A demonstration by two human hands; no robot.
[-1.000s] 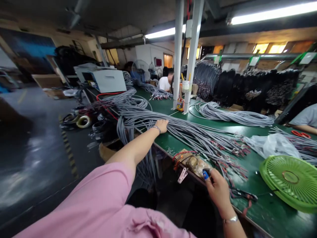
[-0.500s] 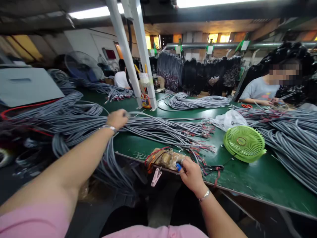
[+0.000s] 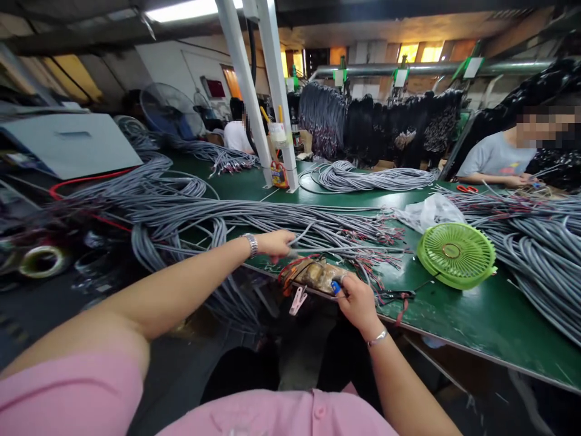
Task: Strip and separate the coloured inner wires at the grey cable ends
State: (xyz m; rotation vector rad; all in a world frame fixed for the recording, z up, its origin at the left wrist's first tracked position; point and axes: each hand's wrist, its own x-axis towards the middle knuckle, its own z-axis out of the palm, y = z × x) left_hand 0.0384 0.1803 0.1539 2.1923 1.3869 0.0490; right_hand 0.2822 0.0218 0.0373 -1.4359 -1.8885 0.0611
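Observation:
My left hand (image 3: 275, 243) is closed around a grey cable (image 3: 300, 234) above the near part of the table. Under it, a long bundle of grey cables (image 3: 254, 213) lies across the green table, its stripped red and white wire ends toward the right. My right hand (image 3: 359, 304) is closed at the table's front edge, beside a brown, stained block (image 3: 320, 275) with red and black leads around it. Something blue (image 3: 336, 287) shows at its thumb; whether this is a held tool or a wrap, I cannot tell. A pink clothespin (image 3: 298, 301) hangs from the edge near the block.
A green fan (image 3: 456, 254) stands to the right, with black clips (image 3: 397, 295) in front of it. More grey cables (image 3: 540, 242) cover the right end. White posts (image 3: 281, 103) rise behind the bundle. A co-worker (image 3: 497, 151) sits across at the right.
My left hand has moved right and toward me, from the left part of the bundle to near the brown block. My right hand stays beside the block. The view has shifted slightly.

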